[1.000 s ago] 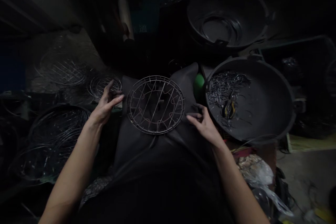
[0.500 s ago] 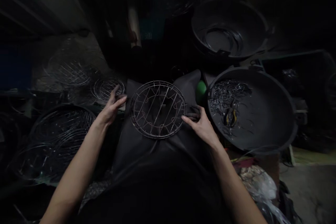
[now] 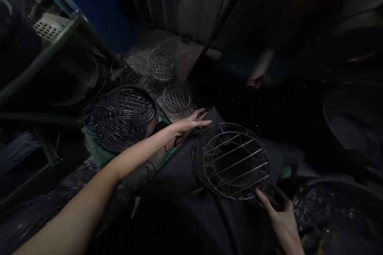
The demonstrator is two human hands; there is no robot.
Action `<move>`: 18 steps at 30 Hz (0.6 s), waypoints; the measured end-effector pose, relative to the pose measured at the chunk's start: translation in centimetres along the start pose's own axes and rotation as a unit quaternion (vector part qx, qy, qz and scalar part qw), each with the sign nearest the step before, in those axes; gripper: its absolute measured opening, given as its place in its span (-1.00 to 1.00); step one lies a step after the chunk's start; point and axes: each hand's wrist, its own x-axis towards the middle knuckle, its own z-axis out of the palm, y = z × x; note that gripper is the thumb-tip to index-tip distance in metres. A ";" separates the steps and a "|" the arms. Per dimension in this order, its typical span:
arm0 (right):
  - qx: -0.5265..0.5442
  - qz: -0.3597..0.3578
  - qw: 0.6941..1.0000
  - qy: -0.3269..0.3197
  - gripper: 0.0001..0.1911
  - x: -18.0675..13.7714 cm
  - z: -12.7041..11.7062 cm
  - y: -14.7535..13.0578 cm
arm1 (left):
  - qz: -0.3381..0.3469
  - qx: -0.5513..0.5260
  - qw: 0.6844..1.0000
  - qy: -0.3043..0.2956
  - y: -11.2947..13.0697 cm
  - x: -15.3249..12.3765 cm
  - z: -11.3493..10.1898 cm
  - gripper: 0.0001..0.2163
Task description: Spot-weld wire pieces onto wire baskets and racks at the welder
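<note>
a round wire rack [image 3: 235, 163] lies on the dark cloth [image 3: 176, 175] across a worker's lap, its far-left rim near the cloth's far-left corner. the right hand [image 3: 283, 217] is the nearer of the two, its thumb meeting the rim at the near-right side; from there the rack lies to the left and away from the body. whether those fingers are clamped on the wire cannot be told in the dim light. the left hand [image 3: 187, 125] extends just beside the opposite rim, fingers apart and clasping nothing, with the rack to their right and toward the body. being circular, the rack has no long axis and points no particular way; its straight bars run from near left to far right.
</note>
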 end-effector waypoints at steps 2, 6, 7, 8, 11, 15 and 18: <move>-0.002 0.005 1.000 0.002 0.05 -0.2 0.1 0.1 | 0.013 0.006 1.000 -0.017 0.4 -0.1 -0.1 -0.10; -0.005 -0.003 1.000 -0.006 -0.02 0.3 -0.3 0.9 | 0.013 0.028 0.999 -0.044 1.5 0.2 -0.4 -0.08; -0.009 -0.003 1.000 -0.008 -0.03 0.6 -0.5 1.1 | 0.011 0.034 0.998 -0.047 1.7 0.3 -0.4 -0.08; -0.014 -0.004 1.000 -0.010 -0.03 0.8 -0.7 1.3 | 0.010 0.042 0.998 -0.049 1.8 0.4 -0.4 -0.08; -0.029 -0.005 0.999 -0.014 -0.03 1.4 -1.1 1.7 | 0.011 0.074 0.995 -0.059 2.0 0.4 -0.4 -0.04; -0.049 -0.017 0.999 0.001 -0.05 1.4 -0.8 1.7 | 0.005 0.143 0.988 -0.063 1.9 -0.1 0.0 0.10; -0.028 -0.025 0.999 0.005 -0.03 1.0 -0.3 1.4 | 0.019 0.189 0.980 -0.060 2.1 -0.4 0.3 0.15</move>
